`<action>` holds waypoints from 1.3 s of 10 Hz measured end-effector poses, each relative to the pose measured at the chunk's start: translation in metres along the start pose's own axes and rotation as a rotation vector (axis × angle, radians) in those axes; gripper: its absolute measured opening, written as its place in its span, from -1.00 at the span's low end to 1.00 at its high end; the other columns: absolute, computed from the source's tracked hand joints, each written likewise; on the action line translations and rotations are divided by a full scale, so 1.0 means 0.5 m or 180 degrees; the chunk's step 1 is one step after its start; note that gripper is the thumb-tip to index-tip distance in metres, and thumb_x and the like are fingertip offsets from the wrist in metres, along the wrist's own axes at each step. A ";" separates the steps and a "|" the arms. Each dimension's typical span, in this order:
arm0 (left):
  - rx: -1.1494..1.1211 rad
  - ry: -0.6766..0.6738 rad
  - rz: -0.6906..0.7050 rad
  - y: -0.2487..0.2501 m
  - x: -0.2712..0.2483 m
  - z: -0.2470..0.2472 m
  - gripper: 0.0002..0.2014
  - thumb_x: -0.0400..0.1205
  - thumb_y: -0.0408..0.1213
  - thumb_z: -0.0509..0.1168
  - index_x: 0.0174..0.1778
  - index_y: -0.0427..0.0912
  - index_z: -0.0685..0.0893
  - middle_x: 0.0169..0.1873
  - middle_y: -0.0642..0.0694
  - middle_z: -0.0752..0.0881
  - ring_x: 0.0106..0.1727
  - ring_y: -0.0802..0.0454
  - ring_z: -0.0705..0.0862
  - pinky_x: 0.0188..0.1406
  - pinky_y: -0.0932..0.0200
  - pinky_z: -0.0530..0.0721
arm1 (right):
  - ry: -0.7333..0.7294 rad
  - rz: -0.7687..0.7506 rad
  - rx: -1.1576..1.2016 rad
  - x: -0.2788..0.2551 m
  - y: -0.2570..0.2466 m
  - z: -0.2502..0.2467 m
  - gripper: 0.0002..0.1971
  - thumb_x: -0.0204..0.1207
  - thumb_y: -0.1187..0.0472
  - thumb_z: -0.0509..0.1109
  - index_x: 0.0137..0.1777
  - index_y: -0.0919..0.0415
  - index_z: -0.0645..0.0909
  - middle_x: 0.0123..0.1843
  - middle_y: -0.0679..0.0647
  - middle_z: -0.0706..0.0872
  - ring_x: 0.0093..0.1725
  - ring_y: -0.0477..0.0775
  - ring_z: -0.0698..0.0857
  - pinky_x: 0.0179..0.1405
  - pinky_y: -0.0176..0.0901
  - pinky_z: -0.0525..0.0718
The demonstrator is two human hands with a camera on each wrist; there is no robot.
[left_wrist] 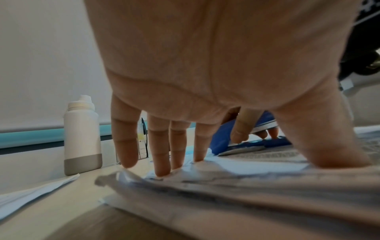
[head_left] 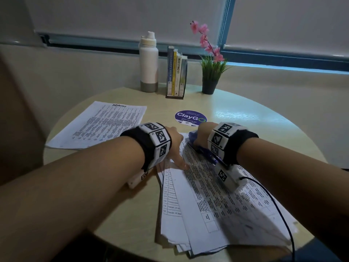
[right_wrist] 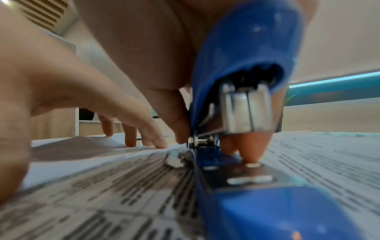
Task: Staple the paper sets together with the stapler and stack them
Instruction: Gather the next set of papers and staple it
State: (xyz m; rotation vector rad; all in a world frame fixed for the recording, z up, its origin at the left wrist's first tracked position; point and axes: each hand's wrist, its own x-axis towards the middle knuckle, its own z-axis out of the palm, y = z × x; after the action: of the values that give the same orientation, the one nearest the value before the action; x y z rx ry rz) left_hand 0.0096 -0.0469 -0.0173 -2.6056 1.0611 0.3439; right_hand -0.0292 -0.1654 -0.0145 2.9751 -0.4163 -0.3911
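One set (head_left: 105,125) lay apart at the table's (head_left: 264,125) far left, presumably finished, though no staple could be made out on it. The left hand (head_left: 175,148) pressed spread, straight fingers (left_wrist: 160,155) on the near pile (head_left: 217,205), while the right hand (head_left: 203,135) gripped the blue stapler (right_wrist: 242,84), thumb and fingers curled round it, its mouth gaping over the top sheet's far corner. That set was judged not yet stapled, with the fanned sheets beneath still to be fastened and stacked.
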 end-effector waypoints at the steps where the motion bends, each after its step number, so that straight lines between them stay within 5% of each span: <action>1: 0.0015 0.0041 0.0019 0.002 -0.003 -0.001 -0.24 0.31 0.43 0.35 0.24 -0.07 0.53 0.10 -0.11 0.51 -0.03 -0.06 0.51 -0.17 0.07 0.44 | 0.0028 -0.0079 -0.0192 -0.016 -0.013 -0.018 -0.91 0.62 0.17 0.25 -0.06 0.14 0.40 -0.32 0.02 0.42 -0.07 0.07 0.43 -0.18 -0.17 0.44; 2: 0.0027 0.0075 0.0054 0.003 -0.004 0.000 -0.24 0.33 0.41 0.36 0.29 -0.06 0.53 0.10 -0.11 0.51 -0.01 -0.07 0.52 -0.13 0.08 0.44 | -0.0128 -0.0161 -0.0519 0.035 -0.029 -0.012 -0.87 0.61 0.14 0.27 -0.14 0.13 0.42 -0.30 0.05 0.44 -0.06 0.13 0.47 -0.25 -0.18 0.55; 3: 0.0019 0.0104 0.0031 0.006 -0.005 0.000 -0.20 0.33 0.40 0.38 0.38 -0.02 0.50 0.18 -0.11 0.52 0.18 -0.11 0.57 -0.07 0.08 0.45 | -0.0019 -0.0143 -0.0353 0.049 -0.040 -0.017 -0.68 0.57 0.06 0.30 0.26 0.16 0.56 0.14 0.19 0.63 0.23 0.24 0.61 0.16 0.04 0.58; 4: 0.0031 0.0081 0.0094 0.004 -0.007 0.000 -0.19 0.36 0.38 0.36 0.46 0.02 0.42 0.19 -0.11 0.51 0.17 -0.10 0.55 -0.06 0.07 0.44 | -0.0006 -0.0167 0.0117 0.042 -0.025 -0.036 -0.84 0.62 0.16 0.25 0.03 0.15 0.65 0.04 0.18 0.63 0.06 0.15 0.62 0.18 -0.01 0.59; 5: 0.0028 0.0007 0.0149 -0.004 -0.003 0.001 -0.20 0.38 0.41 0.32 0.37 -0.09 0.48 0.18 -0.13 0.54 -0.03 -0.07 0.51 -0.19 0.12 0.43 | 0.0193 0.0232 0.0658 0.041 0.039 -0.038 -0.71 0.55 0.07 0.37 -0.39 0.08 0.47 -0.17 0.10 0.65 -0.10 0.13 0.67 0.03 -0.06 0.66; 6: 0.0084 -0.0151 0.0184 -0.002 0.004 -0.010 -0.21 0.38 0.41 0.32 0.25 -0.22 0.62 0.07 -0.15 0.61 -0.28 0.02 0.47 -0.48 0.18 0.29 | 0.0488 0.0520 0.1043 0.007 0.112 -0.022 -0.66 0.59 0.02 0.26 -0.08 0.36 0.60 0.04 0.30 0.70 -0.07 0.23 0.65 -0.11 -0.13 0.51; 7: 0.0225 -0.0114 0.0163 0.016 0.004 -0.027 -0.26 0.37 0.37 0.38 0.21 -0.21 0.66 0.08 -0.13 0.64 -0.27 0.03 0.48 -0.52 0.20 0.28 | 0.0517 0.0599 0.1103 -0.039 0.155 0.019 -0.56 0.58 0.06 0.28 0.39 0.27 0.45 0.30 0.27 0.63 0.26 0.25 0.60 0.06 -0.17 0.46; 8: 0.0300 0.0121 0.0380 0.048 0.015 -0.042 -0.17 0.35 0.39 0.36 0.33 -0.21 0.56 0.27 -0.16 0.60 0.11 -0.07 0.60 -0.18 0.16 0.55 | 0.0303 0.0578 0.1179 -0.058 0.164 0.049 -0.52 0.57 0.08 0.28 0.45 0.17 0.35 0.33 0.22 0.61 0.27 0.21 0.59 0.00 -0.22 0.41; 9: 0.0104 -0.0019 0.0524 0.079 0.021 -0.044 -0.09 0.33 0.42 0.37 0.40 -0.20 0.44 0.36 -0.13 0.51 0.29 -0.10 0.53 0.26 -0.01 0.55 | 0.0127 0.0553 0.1271 -0.059 0.159 0.057 -0.52 0.56 0.13 0.26 0.48 0.12 0.32 0.32 0.21 0.61 0.25 0.18 0.59 -0.06 -0.26 0.35; 10: 0.0111 -0.0243 0.0621 0.091 0.027 -0.027 -0.15 0.25 0.45 0.39 0.23 -0.15 0.46 0.23 -0.11 0.53 0.14 -0.08 0.53 0.22 -0.09 0.58 | 0.0118 0.0509 0.1334 -0.054 0.154 0.055 -0.49 0.55 0.21 0.25 0.50 0.11 0.30 0.32 0.21 0.61 0.25 0.18 0.59 -0.07 -0.27 0.35; 11: 0.0209 -0.0245 0.0652 0.088 0.032 -0.012 -0.06 0.24 0.48 0.36 0.34 -0.17 0.41 0.29 -0.12 0.46 0.18 -0.10 0.47 0.28 -0.11 0.52 | 0.0139 0.0459 0.1333 -0.039 0.148 0.053 -0.47 0.55 0.26 0.24 0.53 0.13 0.28 0.37 0.21 0.58 0.31 0.19 0.57 -0.04 -0.28 0.36; 13: 0.0065 -0.0138 0.0723 0.078 0.038 0.004 0.11 0.25 0.49 0.34 0.56 -0.20 0.23 0.55 -0.13 0.30 0.51 -0.12 0.36 0.48 -0.13 0.39 | 0.0189 0.0313 0.1277 -0.014 0.123 0.042 -0.49 0.58 0.24 0.21 0.54 0.18 0.28 0.39 0.21 0.56 0.35 0.21 0.55 0.09 -0.22 0.44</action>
State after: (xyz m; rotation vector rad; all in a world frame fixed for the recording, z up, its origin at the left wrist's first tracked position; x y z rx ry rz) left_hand -0.0050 -0.0849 -0.0331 -2.4524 1.3412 0.4364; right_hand -0.0567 -0.2237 -0.0241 3.3201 -0.7072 -0.2303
